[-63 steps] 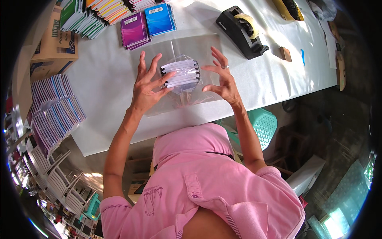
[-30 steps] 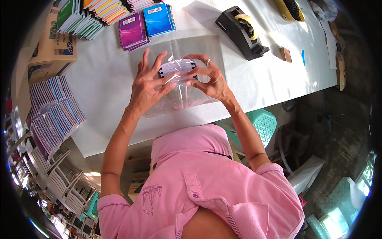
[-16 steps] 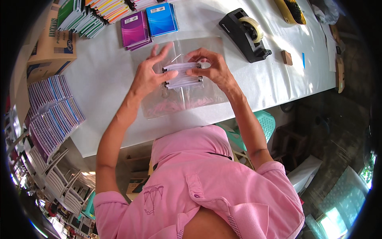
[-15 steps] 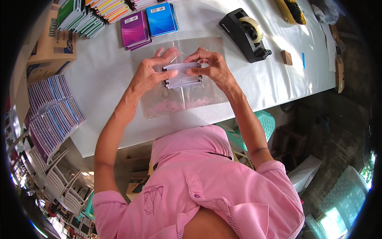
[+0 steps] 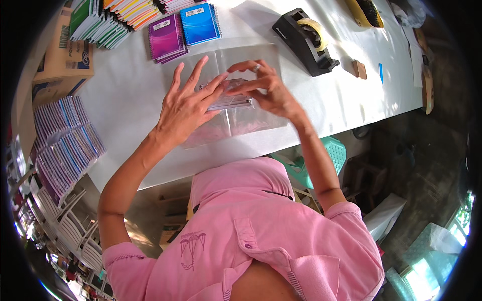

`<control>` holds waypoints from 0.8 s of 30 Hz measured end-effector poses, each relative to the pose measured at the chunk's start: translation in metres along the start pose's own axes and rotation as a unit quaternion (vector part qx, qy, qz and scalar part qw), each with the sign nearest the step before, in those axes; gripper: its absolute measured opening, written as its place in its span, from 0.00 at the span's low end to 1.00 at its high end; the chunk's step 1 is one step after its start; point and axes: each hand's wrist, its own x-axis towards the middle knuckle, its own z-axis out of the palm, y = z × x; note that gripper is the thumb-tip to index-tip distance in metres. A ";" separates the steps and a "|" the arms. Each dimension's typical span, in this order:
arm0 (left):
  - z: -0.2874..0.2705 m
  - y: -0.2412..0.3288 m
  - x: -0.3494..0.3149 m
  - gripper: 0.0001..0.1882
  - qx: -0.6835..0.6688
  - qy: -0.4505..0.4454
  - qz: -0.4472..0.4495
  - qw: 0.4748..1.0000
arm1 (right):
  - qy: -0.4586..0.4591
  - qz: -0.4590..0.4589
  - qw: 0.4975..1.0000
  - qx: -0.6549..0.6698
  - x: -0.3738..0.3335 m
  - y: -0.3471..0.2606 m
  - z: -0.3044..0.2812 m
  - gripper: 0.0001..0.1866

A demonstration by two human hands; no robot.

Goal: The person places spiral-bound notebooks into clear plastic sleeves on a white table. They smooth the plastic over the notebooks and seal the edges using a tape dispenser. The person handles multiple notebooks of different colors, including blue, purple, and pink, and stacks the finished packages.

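Note:
A small stack (image 5: pixel 232 103) with pale page edges stands on the clear plastic sheets or bags (image 5: pixel 261 122) in front of me, and clear film seems to cover its top. My left hand (image 5: pixel 182 109) reaches over its left side with fingers stretched and spread. From the right, my right hand (image 5: pixel 270 89) hovers over the stack's top, fingers bent and apart, a ring on one. The fingertips of both hands come close together above the stack. Whether they touch the film is hard to tell, and the hands hide part of the stack.
Purple (image 5: pixel 167 37) and blue (image 5: pixel 201 24) spiral notebooks lie beyond the plastic. A black tape dispenser (image 5: pixel 305 42) stands to the right, near a small brown block (image 5: pixel 359 69). At the left are a cardboard box (image 5: pixel 63 65) and piled spiral notebooks (image 5: pixel 68 140). A green stool (image 5: pixel 334 150) is below the table.
My left hand has let go of the stack's near side and spread its fingers above it. My right hand has lifted its thumb from the pages and moved over the top.

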 end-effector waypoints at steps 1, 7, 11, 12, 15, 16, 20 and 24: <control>0.003 0.002 -0.004 0.32 0.009 0.008 -0.003 1.000 | -0.026 0.037 0.993 0.113 -0.007 0.007 -0.019 0.17; 0.004 0.018 0.001 0.36 0.018 0.022 -0.012 1.000 | 0.244 0.425 0.871 -0.029 -0.094 0.146 -0.165 0.17; 0.004 0.022 -0.002 0.39 0.039 0.007 -0.030 0.999 | 0.096 0.458 0.881 0.065 -0.081 0.144 -0.178 0.27; 0.003 0.023 -0.002 0.38 0.043 0.006 -0.030 0.999 | 0.072 0.465 0.880 0.065 -0.078 0.144 -0.180 0.25; 0.002 0.025 -0.002 0.38 0.054 0.002 -0.034 0.998 | -0.002 0.464 0.871 0.160 -0.074 0.138 -0.192 0.22; 0.002 0.026 -0.004 0.39 0.056 -0.001 -0.037 0.998 | 0.036 0.441 0.872 0.211 -0.081 0.148 -0.187 0.16; 0.003 0.029 -0.005 0.39 0.050 -0.006 -0.045 0.998 | 0.142 0.150 0.859 0.468 -0.150 0.202 -0.158 0.11; 0.002 0.029 -0.009 0.39 0.044 -0.004 -0.047 0.998 | 0.222 0.303 0.924 0.065 -0.160 0.186 -0.135 0.09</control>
